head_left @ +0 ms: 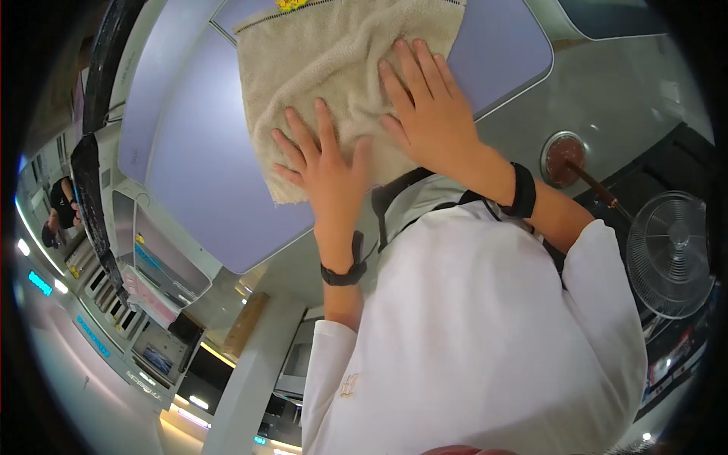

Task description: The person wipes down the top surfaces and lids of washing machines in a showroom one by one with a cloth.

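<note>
A beige towel (303, 80) with a dark stitched line near its far edge lies spread over a pale lavender tabletop (197, 159). Wrinkles run across its middle. My left hand (324, 163) rests on the towel's near part, fingers spread; its thumb is slightly blurred. Further right, my right hand (432, 114) lies on the cloth with its fingers stretched out toward the far right side. Neither hand grips anything that shows. A small yellow thing (290, 4) sits at the towel's far edge, partly cut off by the frame.
On the right stand a round fan (670, 250) and a plunger-like object with a reddish cup (563, 159) on the grey floor. At the left edge a person (62, 205) in dark clothing appears small. Lit signs (39, 283) and appliance-like displays fill the left background.
</note>
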The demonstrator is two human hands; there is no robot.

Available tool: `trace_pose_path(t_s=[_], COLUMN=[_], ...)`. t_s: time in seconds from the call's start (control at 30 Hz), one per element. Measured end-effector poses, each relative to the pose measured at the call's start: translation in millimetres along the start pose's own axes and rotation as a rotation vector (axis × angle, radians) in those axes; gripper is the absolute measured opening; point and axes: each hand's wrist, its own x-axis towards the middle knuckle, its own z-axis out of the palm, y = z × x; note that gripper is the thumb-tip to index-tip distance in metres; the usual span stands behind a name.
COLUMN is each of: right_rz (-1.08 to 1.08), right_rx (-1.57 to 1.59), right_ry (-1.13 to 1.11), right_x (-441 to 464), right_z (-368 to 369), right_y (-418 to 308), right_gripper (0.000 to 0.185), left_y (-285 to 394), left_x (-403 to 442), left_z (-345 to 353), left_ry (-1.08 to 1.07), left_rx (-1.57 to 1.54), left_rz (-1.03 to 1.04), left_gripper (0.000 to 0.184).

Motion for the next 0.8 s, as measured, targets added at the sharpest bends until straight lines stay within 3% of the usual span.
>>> trace_pose_path(t_s=[0.3, 0.53, 0.8], right_rz=[-0.074, -0.247, -0.553], right_rx=[0.041, 0.102, 0.194], right_ry=[-0.075, -0.241, -0.465], right_x=[8, 18, 3], right_z=[25, 53, 55], right_y=[-27, -73, -134], right_gripper=[0.077, 0.078, 0.083], left_y=[-14, -35, -82], left_x=[-29, -57, -112], left_z=[13, 11, 8], left_ry=[0.065, 0.044, 0.206], left_rx=[-0.039, -0.116, -0.292], left_rz=[0.016, -0.211, -0.456], left_gripper=[0.076, 0.064, 0.064])
